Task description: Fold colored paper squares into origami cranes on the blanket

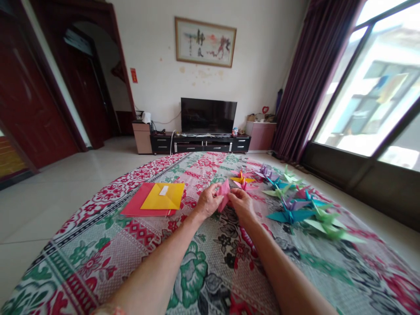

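Note:
Both my hands meet over a floral cloth (138, 258) and pinch a small folded pink paper (224, 192). My left hand (207, 203) grips its left side with closed fingers. My right hand (242, 202) holds its right side, fingers curled. Just beyond my hands lies a folded yellow and pink paper crane (242, 179). To the left lies a stack of flat paper sheets (154, 199), yellow on top of red, with a small white slip on it.
Several finished paper cranes (297, 208) in purple, green and blue lie in a row to the right of my hands. A tiled floor (49, 192) surrounds the cloth. A TV stand (206, 142) stands at the far wall, a large window at right.

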Demonstrator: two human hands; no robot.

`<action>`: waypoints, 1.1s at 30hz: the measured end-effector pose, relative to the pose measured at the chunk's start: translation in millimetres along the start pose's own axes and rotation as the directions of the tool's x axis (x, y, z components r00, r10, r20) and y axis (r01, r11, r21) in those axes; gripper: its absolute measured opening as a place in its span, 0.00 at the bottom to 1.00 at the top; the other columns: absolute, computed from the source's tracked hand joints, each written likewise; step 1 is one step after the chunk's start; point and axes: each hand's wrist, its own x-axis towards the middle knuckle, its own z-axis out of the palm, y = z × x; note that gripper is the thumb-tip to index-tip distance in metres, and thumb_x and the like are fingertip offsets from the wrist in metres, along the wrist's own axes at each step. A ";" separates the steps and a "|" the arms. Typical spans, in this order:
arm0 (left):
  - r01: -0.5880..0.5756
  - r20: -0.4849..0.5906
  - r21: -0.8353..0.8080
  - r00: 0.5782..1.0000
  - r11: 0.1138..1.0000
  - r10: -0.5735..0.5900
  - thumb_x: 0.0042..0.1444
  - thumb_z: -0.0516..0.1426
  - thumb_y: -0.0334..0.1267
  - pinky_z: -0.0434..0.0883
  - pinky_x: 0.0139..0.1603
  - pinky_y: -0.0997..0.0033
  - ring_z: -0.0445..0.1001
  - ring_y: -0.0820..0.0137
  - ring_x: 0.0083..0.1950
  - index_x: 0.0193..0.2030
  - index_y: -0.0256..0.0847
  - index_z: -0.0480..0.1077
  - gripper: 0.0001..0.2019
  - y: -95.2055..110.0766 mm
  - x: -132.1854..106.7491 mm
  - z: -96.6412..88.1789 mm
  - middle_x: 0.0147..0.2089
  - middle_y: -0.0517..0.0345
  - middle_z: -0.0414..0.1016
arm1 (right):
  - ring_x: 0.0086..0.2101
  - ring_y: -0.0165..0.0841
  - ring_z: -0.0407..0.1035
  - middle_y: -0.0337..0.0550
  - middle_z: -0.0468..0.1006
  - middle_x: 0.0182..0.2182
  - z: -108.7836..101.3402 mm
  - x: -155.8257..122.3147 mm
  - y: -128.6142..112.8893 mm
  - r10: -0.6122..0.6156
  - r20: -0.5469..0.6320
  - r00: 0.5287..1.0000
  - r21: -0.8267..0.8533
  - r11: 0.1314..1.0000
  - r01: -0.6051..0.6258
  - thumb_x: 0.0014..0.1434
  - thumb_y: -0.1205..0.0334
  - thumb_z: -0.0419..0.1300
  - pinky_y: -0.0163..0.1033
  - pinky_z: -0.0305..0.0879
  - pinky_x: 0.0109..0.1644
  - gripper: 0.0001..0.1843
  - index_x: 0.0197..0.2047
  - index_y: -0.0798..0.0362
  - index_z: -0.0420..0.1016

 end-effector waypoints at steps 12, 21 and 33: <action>-0.126 0.097 0.291 0.990 0.948 0.102 0.48 0.55 0.29 0.70 0.39 0.75 0.74 0.72 0.36 0.42 0.41 0.73 0.14 -1.0 0.0 -12.6 0.36 0.59 0.77 | 0.27 0.30 0.68 0.43 0.76 0.29 -14.7 4.3 -1.2 -0.203 0.132 0.970 -0.468 0.850 0.241 0.48 0.59 0.53 0.35 0.66 0.31 0.15 0.37 0.57 0.73; -0.349 0.224 0.522 0.937 0.779 0.269 0.49 0.51 0.27 0.68 0.45 0.72 0.71 0.70 0.40 0.34 0.42 0.76 0.13 -10.7 -1.5 -14.4 0.36 0.56 0.74 | 0.34 0.31 0.69 0.44 0.76 0.33 -21.2 0.6 -1.4 -0.367 0.342 0.865 -0.704 0.509 0.495 0.49 0.71 0.52 0.34 0.63 0.40 0.12 0.34 0.54 0.74; -0.418 0.330 0.532 0.903 0.737 0.274 0.46 0.51 0.26 0.67 0.50 0.70 0.69 0.69 0.43 0.37 0.44 0.77 0.17 -17.2 -1.2 -20.9 0.41 0.56 0.73 | 0.37 0.31 0.67 0.43 0.74 0.35 -27.1 -9.5 -9.4 -0.362 0.634 0.684 -0.570 0.379 0.729 0.52 0.73 0.51 0.36 0.61 0.44 0.16 0.37 0.51 0.77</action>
